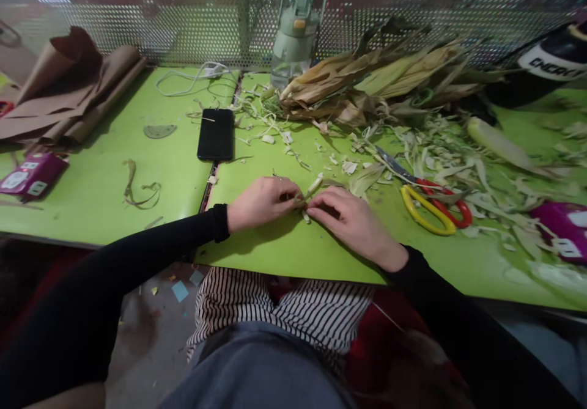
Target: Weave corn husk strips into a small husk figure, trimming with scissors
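Husk strip [315, 184], pale and narrow, is pinched in the fingertips of both hands over the green table [266, 256]; take that pinch as the centre of the dial. The strip's longer end leans toward one o'clock, and a short pale end shows below, near six.

The left hand [263, 204] comes in from nine o'clock, its fingers curled, with thumb and forefinger closed on the husk (how firmly, I cannot tell). The right hand [353, 222] comes in from four o'clock, palm down; its thumb and forefinger bow apart in a small loop, then close at the tips on the same piece. The two sets of fingertips are just beside each other, and whether they touch is too small to tell.

Near the right hand, at three o'clock, lie scissors [449, 228] with one yellow and one red handle, among shredded husk [477, 170]. At ten o'clock from the pinch lies a black phone [215, 137], and at one o'clock a heap of dry husks [339, 85].
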`<state>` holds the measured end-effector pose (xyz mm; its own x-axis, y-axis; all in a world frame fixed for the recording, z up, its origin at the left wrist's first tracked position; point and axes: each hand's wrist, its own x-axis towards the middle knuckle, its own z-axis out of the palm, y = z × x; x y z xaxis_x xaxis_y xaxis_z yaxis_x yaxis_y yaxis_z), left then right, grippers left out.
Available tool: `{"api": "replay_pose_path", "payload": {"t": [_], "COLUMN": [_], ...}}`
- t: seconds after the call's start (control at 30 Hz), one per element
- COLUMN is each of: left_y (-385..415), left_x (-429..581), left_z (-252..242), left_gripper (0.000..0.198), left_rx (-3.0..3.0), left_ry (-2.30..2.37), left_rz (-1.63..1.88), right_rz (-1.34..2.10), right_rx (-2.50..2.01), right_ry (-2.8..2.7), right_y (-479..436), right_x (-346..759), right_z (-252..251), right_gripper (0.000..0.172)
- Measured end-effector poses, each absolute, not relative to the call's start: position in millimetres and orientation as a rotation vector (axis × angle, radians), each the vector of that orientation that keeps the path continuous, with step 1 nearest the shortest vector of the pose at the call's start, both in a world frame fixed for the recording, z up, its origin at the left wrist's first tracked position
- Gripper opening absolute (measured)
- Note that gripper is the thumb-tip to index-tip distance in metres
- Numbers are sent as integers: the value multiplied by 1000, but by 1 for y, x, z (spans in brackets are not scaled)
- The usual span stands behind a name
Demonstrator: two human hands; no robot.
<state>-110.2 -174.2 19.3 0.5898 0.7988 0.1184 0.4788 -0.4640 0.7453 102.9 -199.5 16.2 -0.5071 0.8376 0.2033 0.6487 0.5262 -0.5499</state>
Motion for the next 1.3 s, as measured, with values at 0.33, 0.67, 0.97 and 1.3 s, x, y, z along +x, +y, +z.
{"api": "replay_pose_path", "payload": {"t": [0.33,0.67,0.97,1.3], "left_y": [-175,-173,-176,-179], "left_x": [-108,-105,-103,-103], "left_z": [19,22,16,19], "left_gripper": [16,12,20,5], "left_rx": [1493,1287,1261,1576], "left_ry": [820,891,900,968], "left_rz": [553,559,555,419], "right_rz": [458,204,226,188], "right_rx": [-1126,-1023,-927,-1005], "right_ry": [-2394,-2320,-2358,-2332], "right_y": [-206,-213,-211,-213], "right_x": [104,100,96,100], "right_z": [9,14,8,4], "right_gripper": [16,11,8,17]}}
